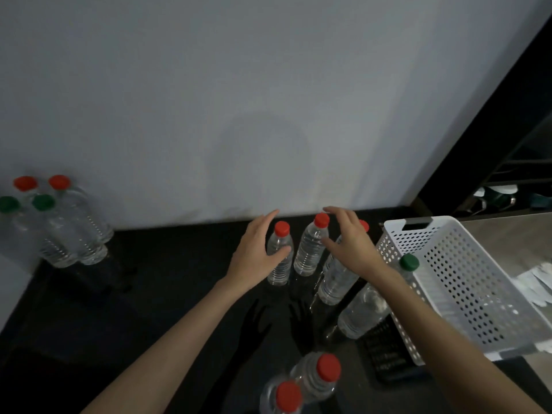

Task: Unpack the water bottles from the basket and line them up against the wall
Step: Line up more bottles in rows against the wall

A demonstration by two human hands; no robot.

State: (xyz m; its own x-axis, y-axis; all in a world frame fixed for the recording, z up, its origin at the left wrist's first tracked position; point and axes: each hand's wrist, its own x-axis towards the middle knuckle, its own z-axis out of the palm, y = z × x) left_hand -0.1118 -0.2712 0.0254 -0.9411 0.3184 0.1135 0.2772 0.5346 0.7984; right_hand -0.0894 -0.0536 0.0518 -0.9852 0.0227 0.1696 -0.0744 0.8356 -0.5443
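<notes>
Three red-capped clear bottles stand on the dark floor near the grey wall: one by my left hand, a middle one, and one partly hidden under my right hand. Both hands hover open with spread fingers and hold nothing; the left thumb lies at the first bottle's side. A green-capped bottle stands next to the white perforated basket. Two more red-capped bottles stand close below me.
Several bottles with red and green caps cluster against the wall at the far left. A dark shelf unit rises at the right. White cloth or paper lies beyond the basket on a lighter floor.
</notes>
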